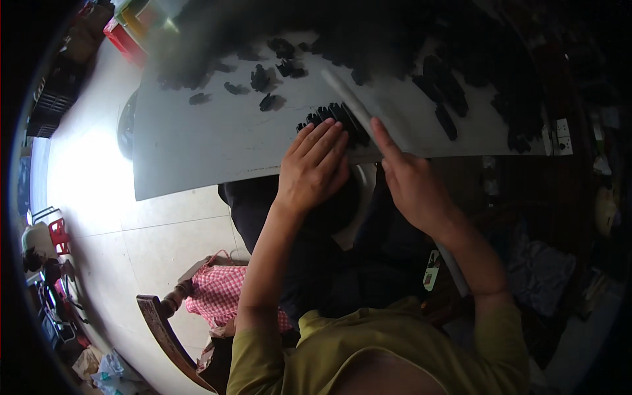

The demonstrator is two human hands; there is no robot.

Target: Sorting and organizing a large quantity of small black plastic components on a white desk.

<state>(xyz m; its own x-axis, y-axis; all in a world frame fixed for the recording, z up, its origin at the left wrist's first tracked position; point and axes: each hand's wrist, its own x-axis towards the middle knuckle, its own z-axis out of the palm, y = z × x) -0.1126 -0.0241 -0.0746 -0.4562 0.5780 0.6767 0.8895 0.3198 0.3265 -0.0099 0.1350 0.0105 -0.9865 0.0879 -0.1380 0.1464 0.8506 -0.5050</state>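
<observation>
My left hand lies flat, fingers stretched together, over a row of small dark pieces lined up side by side near the table's front edge. Their far ends show beyond my fingertips; the rest is covered. To the right, my right hand is closed around a long, pale grey rod, its index finger laid along it. The rod's far end points over the table, just beyond the row, and a lower length emerges under my right forearm. Its exact kind is unclear.
Loose dark pieces lie scattered across the grey table, with a big dark heap at the back. Longer dark strips are on the right. A wooden chair part and pink checked cloth stand at lower left.
</observation>
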